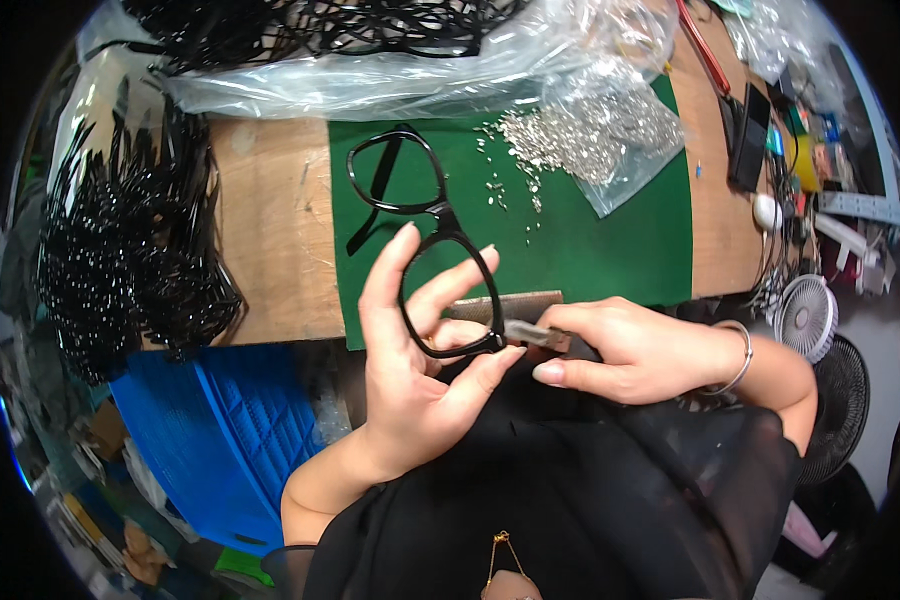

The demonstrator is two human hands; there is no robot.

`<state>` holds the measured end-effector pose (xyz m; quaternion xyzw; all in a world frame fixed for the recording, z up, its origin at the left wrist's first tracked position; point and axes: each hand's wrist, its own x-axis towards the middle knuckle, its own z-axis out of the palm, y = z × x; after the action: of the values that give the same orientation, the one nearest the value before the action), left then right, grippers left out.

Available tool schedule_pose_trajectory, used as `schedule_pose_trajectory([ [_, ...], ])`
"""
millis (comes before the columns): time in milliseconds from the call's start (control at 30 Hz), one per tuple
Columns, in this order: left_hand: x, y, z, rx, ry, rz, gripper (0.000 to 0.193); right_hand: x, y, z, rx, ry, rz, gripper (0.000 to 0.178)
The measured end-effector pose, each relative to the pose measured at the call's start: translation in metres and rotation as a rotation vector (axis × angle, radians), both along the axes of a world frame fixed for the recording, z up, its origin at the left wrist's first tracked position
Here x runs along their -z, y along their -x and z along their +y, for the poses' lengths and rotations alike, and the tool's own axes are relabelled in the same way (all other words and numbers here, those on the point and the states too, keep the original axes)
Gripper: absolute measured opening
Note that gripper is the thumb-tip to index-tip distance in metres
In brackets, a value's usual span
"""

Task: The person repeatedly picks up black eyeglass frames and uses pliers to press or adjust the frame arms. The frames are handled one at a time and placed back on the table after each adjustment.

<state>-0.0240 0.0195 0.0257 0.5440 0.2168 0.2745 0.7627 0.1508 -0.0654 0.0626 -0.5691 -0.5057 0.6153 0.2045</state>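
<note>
A black glasses frame is held over the near edge of the green mat. My left hand grips the nearer rim, its thumb and fingertips around the lower end piece, with one finger behind the rim. A black temple shows behind the farther rim. In my right hand is a small plier-like tool with a silvery tip and a brownish part; its handle is mostly hidden. The tip meets the frame's lower corner, but I cannot tell whether it touches. Small silvery metal pieces lie heaped beyond my hands.
Bundled black temples fill the table's left side, with more black parts in clear plastic at the back. A plastic bag lies under the metal pieces. A phone, cables and a white fan are right; a blue crate is left.
</note>
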Motion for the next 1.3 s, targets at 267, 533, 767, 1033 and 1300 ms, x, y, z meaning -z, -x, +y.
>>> schedule_pose_trajectory([
  [267, -0.001, -0.001, 0.001, 0.033, 0.046, 0.057, 0.088, -0.002, -0.002, 0.007, -0.081, -0.064, -0.115, 0.030],
  [533, 0.000, -0.004, 0.001, 0.081, 0.033, 0.132, 0.085, 0.012, 0.003, -0.002, -0.069, -0.129, -0.381, 0.031],
  [767, 0.000, -0.004, 0.008, 0.128, 0.041, 0.181, 0.082, 0.013, -0.016, 0.003, -0.013, 0.037, -0.132, 0.035],
  [1033, 0.016, 0.015, 0.006, 0.047, 0.057, -0.009, 0.084, 0.066, -0.016, -0.026, 0.272, -0.288, -0.390, 0.019],
  [1300, 0.005, 0.013, -0.009, -0.101, 0.255, 0.068, 0.084, 0.103, -0.023, 0.002, 0.254, -0.438, -0.732, 0.017],
])
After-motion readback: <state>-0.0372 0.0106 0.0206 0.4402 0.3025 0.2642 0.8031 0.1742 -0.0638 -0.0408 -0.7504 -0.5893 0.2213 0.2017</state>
